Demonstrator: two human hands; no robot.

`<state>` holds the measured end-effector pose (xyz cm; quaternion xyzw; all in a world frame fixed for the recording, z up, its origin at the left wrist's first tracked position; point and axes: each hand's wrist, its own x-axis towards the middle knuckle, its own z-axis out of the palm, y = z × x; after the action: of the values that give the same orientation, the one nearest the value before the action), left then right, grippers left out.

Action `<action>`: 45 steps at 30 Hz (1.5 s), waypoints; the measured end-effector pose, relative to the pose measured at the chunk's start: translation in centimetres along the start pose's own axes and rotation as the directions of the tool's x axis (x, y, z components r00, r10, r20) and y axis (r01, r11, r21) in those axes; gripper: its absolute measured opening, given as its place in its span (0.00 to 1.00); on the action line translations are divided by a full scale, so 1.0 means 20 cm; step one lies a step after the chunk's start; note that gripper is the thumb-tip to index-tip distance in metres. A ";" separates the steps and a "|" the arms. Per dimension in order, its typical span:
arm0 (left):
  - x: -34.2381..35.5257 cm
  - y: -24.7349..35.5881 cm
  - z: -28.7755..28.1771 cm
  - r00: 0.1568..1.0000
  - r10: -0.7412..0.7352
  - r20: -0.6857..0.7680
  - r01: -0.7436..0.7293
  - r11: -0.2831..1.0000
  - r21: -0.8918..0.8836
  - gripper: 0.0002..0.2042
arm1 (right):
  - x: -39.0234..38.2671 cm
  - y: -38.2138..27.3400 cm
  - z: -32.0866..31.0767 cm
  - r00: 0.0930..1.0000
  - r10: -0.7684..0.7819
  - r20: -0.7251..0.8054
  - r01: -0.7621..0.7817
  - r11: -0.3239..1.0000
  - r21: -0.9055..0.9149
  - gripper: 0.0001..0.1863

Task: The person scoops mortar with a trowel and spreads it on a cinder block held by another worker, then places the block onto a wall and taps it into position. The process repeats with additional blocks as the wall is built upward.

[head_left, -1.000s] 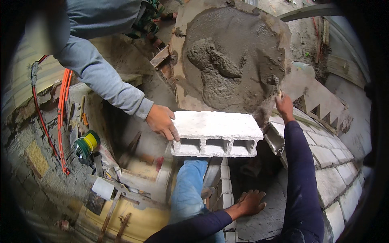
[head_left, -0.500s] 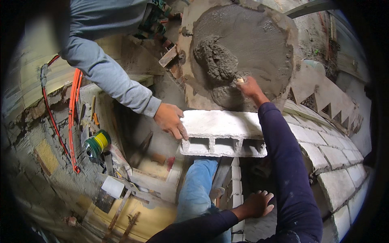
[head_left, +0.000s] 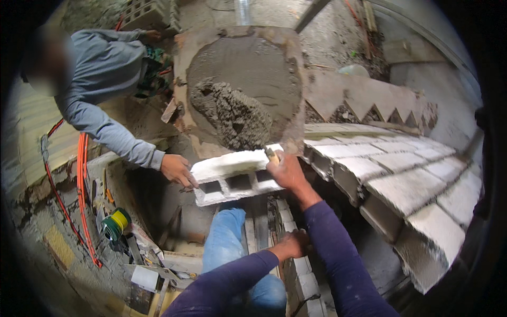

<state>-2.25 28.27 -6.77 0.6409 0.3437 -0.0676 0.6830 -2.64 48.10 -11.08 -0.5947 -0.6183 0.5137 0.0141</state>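
My right hand (head_left: 289, 171) is closed round the wooden handle of a trowel (head_left: 272, 156), whose blade is hidden. It rests against the right end of a pale hollow concrete block (head_left: 231, 162). At the block's left end, a co-worker's hand (head_left: 178, 170) in a grey sleeve grips the edge, so the block hangs between us, slightly tilted. My left hand (head_left: 293, 244) is lower down, beside my right forearm, loosely curled with nothing seen in it; some of its fingers are hidden. Beyond the block, wet grey mortar (head_left: 240, 113) is heaped on a mixing board (head_left: 182, 58).
Rows of pale blocks (head_left: 404, 187) stand on the right. A narrow block course (head_left: 306, 285) runs below my left hand. Orange conduits (head_left: 83, 195) and a green-yellow spool (head_left: 116, 224) lie left. More hollow blocks (head_left: 145, 15) are stacked at the far left.
My right hand has come back from the mortar to the block's right end with the trowel. The view has shifted, and the block now tilts up at its right. My left hand is nearer my right forearm.
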 end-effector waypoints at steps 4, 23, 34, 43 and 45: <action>-0.07 -0.05 0.24 0.971 -0.153 0.183 0.138 0.986 0.096 0.24 | -0.61 -0.01 -0.15 0.991 0.066 -0.119 -0.041 0.979 0.199 0.16; -0.63 -0.10 0.53 0.778 -0.466 0.420 -0.099 0.570 0.816 0.25 | -3.48 0.34 0.56 0.590 0.717 -0.370 -0.249 0.598 0.762 0.18; -0.38 -0.09 0.79 0.702 -0.495 0.511 -0.402 0.317 0.859 0.33 | -4.53 0.23 1.28 0.296 0.948 -0.120 -0.385 0.234 0.893 0.25; -0.55 0.15 1.48 0.711 -0.491 0.503 -0.344 0.381 0.858 0.28 | -5.14 0.31 1.57 0.143 0.935 0.325 0.631 -0.339 0.698 0.13; -0.59 0.23 1.58 0.705 -0.491 0.512 -0.383 0.346 0.857 0.28 | -5.26 0.43 1.61 0.084 0.976 0.203 0.727 -0.199 0.657 0.11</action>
<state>3.38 -4.11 1.69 0.8162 -0.0265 -0.5159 0.2587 14.08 -52.64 30.52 -0.6098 0.4350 0.1877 0.6354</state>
